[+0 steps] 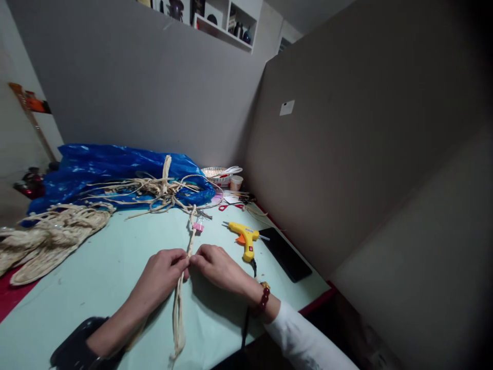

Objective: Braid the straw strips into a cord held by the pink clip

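Observation:
A long braid of pale straw lies along the light green table, running from a tangle of loose straw strands down toward me. My left hand and my right hand both pinch the braid at the same spot, fingers closed on it. A pink clip is clamped on the braid a little farther up. My right wrist wears a dark red bead bracelet.
A yellow glue gun lies just right of my hands, its cord trailing off the front edge. A black phone lies beyond it. Red scissors, a cup, a blue plastic bag and woven straw pieces sit farther back and left. Grey partitions close the back and right.

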`<state>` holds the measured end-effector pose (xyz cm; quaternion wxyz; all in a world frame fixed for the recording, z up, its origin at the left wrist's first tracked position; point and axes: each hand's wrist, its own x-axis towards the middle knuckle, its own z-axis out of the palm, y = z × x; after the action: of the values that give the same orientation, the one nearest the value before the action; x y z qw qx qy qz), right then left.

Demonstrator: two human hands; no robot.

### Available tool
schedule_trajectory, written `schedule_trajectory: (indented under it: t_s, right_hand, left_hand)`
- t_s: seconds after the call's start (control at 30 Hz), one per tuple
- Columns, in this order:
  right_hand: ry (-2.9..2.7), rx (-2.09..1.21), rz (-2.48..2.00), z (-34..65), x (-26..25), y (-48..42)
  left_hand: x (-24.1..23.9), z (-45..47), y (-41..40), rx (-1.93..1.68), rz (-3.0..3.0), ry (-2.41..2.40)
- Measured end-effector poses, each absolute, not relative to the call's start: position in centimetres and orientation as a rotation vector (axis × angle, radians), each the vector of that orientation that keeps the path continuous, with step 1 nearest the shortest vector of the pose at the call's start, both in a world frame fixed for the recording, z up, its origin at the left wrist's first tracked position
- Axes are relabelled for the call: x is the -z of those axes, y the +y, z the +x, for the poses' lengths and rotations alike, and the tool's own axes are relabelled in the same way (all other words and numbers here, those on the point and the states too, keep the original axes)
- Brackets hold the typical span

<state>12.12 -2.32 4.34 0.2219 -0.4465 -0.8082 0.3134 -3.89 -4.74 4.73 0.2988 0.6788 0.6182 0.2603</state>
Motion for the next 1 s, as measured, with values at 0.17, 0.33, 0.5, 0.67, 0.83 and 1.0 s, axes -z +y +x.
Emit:
schedule_trajectory:
  t_s: [0.17, 0.33, 0.5, 0.67, 0.83, 1.0]
  right_hand:
    - [-2.079, -1.021, -1.219, 12.0, -3.9, -1.5]
    - [-1.998, -1.002, -1.21, 11.9, -3.3, -1.7]
    - [-1.907, -1.088, -1.15, 11.8, -3.3, -1.8]
    - [-1.861, -1.264, -1.103, 11.9, -2.7, -1.4]
    - [-1.791, -1.275, -1.067, 11.7, -2.3, -1.5]
    - [-1.78, -1.209, -1.054, 11.6, -2.5, -1.7]
  left_hand:
    - [-4.9, -3.4, -5.1, -0.618, 1.893, 1.696]
    - [-4.9, -2.7, -5.4, -0.558, 1.997, 1.842]
    - [-4.5, -2.9, -5.4, -0.609, 2.084, 1.922]
    - [-4.4, -2.9, -5.4, -0.547, 2.129, 1.85]
    - [-4.4, -2.9, -5.7, -0.566, 2.159, 1.837]
    - [-5.2, -2.9, -6.3, -0.674, 2.056, 1.888]
